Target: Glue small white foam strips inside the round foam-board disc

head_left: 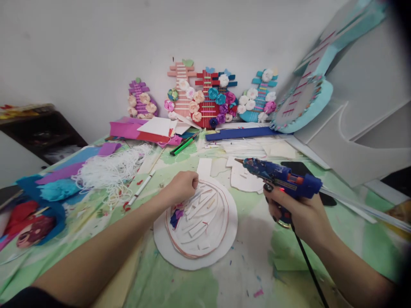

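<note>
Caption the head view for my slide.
Right hand grips a blue glue gun; closed left hand over a white board strewn with strips.

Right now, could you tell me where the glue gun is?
In the head view, the glue gun is right of centre, in the right hand, partly covering the flat black object.

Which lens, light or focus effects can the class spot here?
Head view: dark, blurred edge at right; turquoise-edged guitar looks stretched; white string looks soft; faint shadows, no harsh glare; small red glow by the glue gun.
</note>
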### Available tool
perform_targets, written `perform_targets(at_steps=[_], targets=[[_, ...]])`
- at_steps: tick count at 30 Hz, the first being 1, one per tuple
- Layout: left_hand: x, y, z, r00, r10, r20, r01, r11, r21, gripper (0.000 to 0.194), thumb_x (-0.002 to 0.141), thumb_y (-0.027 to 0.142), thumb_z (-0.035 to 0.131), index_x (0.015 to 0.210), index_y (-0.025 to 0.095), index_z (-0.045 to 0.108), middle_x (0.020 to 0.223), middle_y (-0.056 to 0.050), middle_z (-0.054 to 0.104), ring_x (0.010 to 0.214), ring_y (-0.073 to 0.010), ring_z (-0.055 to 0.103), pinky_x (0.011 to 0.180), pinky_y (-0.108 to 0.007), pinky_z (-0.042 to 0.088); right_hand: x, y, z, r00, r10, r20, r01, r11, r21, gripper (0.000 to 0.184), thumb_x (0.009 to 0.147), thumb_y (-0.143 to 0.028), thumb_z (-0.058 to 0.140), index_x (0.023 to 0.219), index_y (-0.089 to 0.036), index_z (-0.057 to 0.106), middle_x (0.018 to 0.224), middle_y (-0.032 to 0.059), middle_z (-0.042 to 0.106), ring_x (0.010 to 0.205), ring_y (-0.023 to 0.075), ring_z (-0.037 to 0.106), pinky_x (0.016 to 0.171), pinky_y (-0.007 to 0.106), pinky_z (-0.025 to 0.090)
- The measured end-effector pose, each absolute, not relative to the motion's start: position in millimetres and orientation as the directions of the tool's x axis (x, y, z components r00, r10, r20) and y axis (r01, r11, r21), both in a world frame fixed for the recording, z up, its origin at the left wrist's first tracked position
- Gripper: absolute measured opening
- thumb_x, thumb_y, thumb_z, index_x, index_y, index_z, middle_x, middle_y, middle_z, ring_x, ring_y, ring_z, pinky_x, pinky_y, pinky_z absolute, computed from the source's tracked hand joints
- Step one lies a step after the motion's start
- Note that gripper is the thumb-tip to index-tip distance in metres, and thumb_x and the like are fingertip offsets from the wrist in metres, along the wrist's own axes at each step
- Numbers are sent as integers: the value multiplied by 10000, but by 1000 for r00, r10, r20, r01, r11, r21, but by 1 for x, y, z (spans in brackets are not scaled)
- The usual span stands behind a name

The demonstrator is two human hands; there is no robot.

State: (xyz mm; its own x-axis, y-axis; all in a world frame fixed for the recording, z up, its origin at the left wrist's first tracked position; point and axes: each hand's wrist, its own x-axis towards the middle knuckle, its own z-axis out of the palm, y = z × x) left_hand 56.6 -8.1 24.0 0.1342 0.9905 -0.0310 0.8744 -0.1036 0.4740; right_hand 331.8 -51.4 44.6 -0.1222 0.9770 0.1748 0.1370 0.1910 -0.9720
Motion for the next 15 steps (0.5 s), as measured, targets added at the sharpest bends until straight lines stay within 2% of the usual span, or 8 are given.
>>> perform_targets(at_steps=[2, 5, 8, 11, 13, 15], targets=[[50, -9, 28, 164, 985, -60, 828, -104, 550, 170, 495, 18, 455, 555, 167, 511, 544, 21, 526, 550, -128, 495, 496, -220, 337, 335, -45, 46, -87, 975, 203, 66, 209, -976, 328, 745, -386, 642, 529, -176, 512, 403, -24, 448, 370, 104, 416, 378, 257, 307], [42, -8, 38, 218, 972, -92, 643, -73, 762, 120, 556, 78, 503, 641, 148, 551, 604, 13, 574, 592, -124, 545, 556, -221, 410, 340, -35, 48, -24, 974, 226, -12, 226, -974, 265, 735, -334, 649, 566, -174, 524, 419, -30, 465, 352, 100, 421, 361, 252, 321], [51, -2, 48, 179, 984, 1, 516, -95, 852, 82, 618, 129, 537, 696, 140, 560, 649, 1, 595, 634, -128, 572, 606, -235, 434, 342, -27, 48, 19, 972, 235, -93, 236, -967, 232, 721, -298, 655, 583, -177, 512, 448, -35, 476, 343, 91, 415, 338, 243, 324], [81, 11, 52, 221, 966, 136, 606, -245, 757, 71, 665, 128, 544, 720, 144, 586, 702, -18, 619, 697, -144, 587, 662, -255, 447, 343, -24, 47, 48, 966, 252, -106, 256, -961, 230, 711, -296, 655, 581, -174, 510, 460, -33, 483, 334, 85, 413, 322, 238, 325], [108, 22, 51, 342, 922, 183, 710, -381, 592, 99, 693, 115, 540, 733, 152, 622, 743, -31, 634, 708, -148, 577, 686, -269, 446, 344, -23, 47, 57, 963, 265, -93, 269, -958, 235, 714, -296, 647, 571, -172, 508, 452, -34, 480, 332, 84, 415, 322, 232, 328], [133, 34, 47, 495, 844, 205, 728, -532, 431, 161, 687, 59, 545, 766, 151, 651, 812, -52, 649, 719, -151, 576, 723, -280, 441, 344, -23, 48, 55, 960, 276, -78, 279, -957, 244, 720, -292, 635, 554, -171, 503, 428, -38, 466, 328, 81, 411, 326, 227, 329]])
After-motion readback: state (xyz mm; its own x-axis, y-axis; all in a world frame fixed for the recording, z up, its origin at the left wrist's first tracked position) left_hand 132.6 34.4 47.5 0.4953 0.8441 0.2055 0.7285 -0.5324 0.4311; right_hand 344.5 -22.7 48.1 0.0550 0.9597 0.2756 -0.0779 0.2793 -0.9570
